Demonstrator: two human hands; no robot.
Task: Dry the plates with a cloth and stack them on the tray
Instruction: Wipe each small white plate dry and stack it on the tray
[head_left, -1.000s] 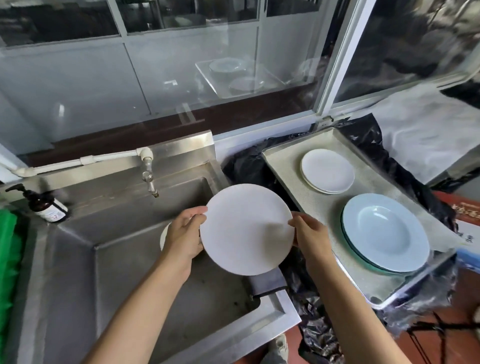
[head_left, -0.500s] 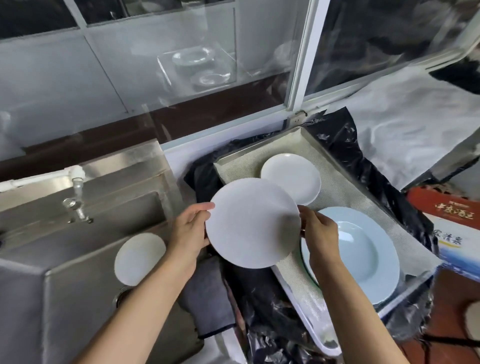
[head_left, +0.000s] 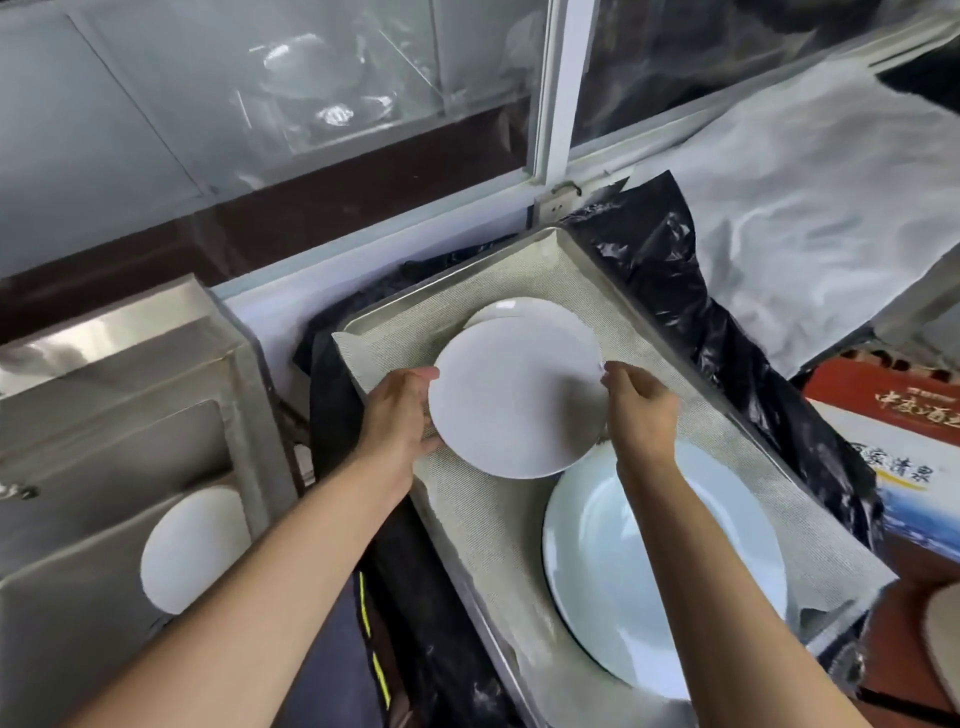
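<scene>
Both hands, left hand (head_left: 400, 415) and right hand (head_left: 641, 405), grip the round white ceramic plate (head_left: 517, 397) by opposite rims; lowering it off-centre onto the white plate stack (head_left: 524, 307) near the lined metal tray's (head_left: 395, 332) far edge could chip it.

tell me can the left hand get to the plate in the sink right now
Probably not yet. The left hand grips the small plate over the tray, so it is occupied. Once freed, the plate in the sink lies uncovered, with nothing in the way.

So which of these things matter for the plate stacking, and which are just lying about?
Job: small white plate held by left hand and right hand; stacked small plates; large plate; tray; plate in sink.
Lying about: black plastic sheet; printed boxes.
</scene>
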